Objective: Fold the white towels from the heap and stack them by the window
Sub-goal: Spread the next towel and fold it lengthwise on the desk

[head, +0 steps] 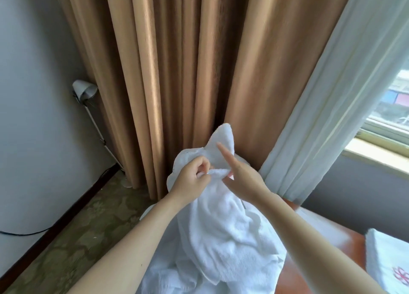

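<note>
Heaped white terry towels (168,278) lie lowest, with one rumpled white towel (221,216) lifted above them. The left hand (190,176) pinches its edge. The right hand (243,174) touches it, forefinger straight, grip unclear. Likely hunting for corners; spreading comes next. A folded white towel (387,260) on the reddish-brown desk (327,234) is cut off at the frame edge.

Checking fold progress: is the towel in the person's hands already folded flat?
No, the towel hangs bunched and crumpled from the left hand, which pinches its top edge.
</note>
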A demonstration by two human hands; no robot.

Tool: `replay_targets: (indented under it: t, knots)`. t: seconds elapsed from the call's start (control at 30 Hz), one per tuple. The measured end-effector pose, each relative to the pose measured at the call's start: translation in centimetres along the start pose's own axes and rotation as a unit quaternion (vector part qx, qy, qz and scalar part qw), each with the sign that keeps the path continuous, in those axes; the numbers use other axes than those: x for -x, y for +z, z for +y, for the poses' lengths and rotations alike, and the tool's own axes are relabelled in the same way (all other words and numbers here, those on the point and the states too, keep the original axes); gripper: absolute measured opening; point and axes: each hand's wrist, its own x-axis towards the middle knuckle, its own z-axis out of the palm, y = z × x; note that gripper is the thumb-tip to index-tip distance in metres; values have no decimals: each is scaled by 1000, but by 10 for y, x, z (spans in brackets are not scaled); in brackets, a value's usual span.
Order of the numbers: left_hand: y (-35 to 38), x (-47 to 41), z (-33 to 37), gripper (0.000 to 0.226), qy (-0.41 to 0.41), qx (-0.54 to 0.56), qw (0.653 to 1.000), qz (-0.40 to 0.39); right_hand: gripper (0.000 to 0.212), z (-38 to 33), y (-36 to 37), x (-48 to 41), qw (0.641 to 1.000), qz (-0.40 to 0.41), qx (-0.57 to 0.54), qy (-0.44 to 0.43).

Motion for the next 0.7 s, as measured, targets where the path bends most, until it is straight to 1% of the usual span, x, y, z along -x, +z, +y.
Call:
replay_targets:
  t: [0.07, 0.1, 0.13, 0.17, 0.23, 0.3, 0.33, 0.37, 0.43, 0.5, 0.57, 0.63, 0.67, 0.7]
  knots:
    - [10, 0, 20, 20, 29, 40, 999, 16, 33, 3, -20, 14, 999, 46, 9, 12]
    - [15, 0, 29, 18, 39, 56, 997, 23, 24, 5, -29, 21, 997, 66, -4, 38]
    - [22, 0, 35, 18, 44, 67, 996, 25, 20, 8, -39, 29, 993, 84, -45, 72]
    - [31, 1, 41, 21, 44, 71, 996, 18, 21, 10, -50, 37, 984, 101, -108, 100]
    - [51, 5, 52, 37, 31, 38, 999, -8, 28, 16, -72, 58, 951, 147, -236, 136]
    - [73, 8, 63, 56, 18, -17, 999, -33, 30, 21, -99, 80, 914, 195, -316, 163]
    - [83, 11, 70, 61, 7, -28, 998, -57, 30, 24, -112, 91, 895, 219, -346, 177]
    - [94, 13, 76, 61, -4, -29, 996, -88, 30, 27, -125, 103, 876, 239, -372, 193]
    - [118, 20, 91, 42, -15, -52, 988, -141, 31, 35, -148, 129, 842, 272, -410, 223]
    - [141, 27, 107, 24, 5, -81, 982, -171, 29, 45, -166, 155, 818, 298, -423, 249]
    - [168, 36, 126, 20, 39, -69, 977, -198, 26, 56, -182, 186, 798, 320, -429, 276]
    - [195, 45, 146, 16, 63, -59, 971, -224, 28, 68, -196, 218, 797, 319, -418, 297]
    - [209, 50, 155, 14, 78, -65, 965, -241, 29, 73, -203, 233, 813, 310, -389, 304]
    - [222, 54, 164, 12, 100, -74, 957, -261, 31, 78, -208, 248, 841, 297, -329, 309]
